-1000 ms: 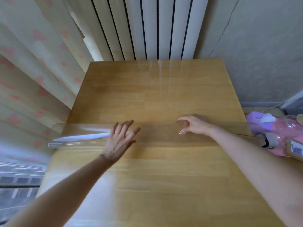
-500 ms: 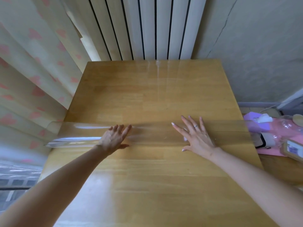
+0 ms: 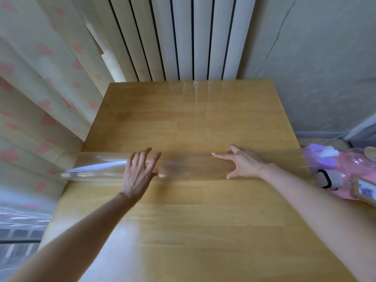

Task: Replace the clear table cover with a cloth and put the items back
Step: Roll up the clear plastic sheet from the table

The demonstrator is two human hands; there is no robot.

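Across mid-frame, the clear cover (image 3: 183, 167) lay partly rolled on the table (image 3: 203, 231). The left hand (image 3: 138, 174) and right hand (image 3: 244, 164) rested on the roll, fingers spread. Pink clutter (image 3: 345, 169) sat at the right edge. A radiator (image 3: 193, 37) stood above.

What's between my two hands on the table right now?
Only the rolled-up clear cover spans from the left hand to the right hand, seen in the head view.

White radiator (image 3: 195, 37) behind wood table (image 3: 203, 231), heart-print curtain (image 3: 44, 88) L, cracked wall (image 3: 315, 68) R.
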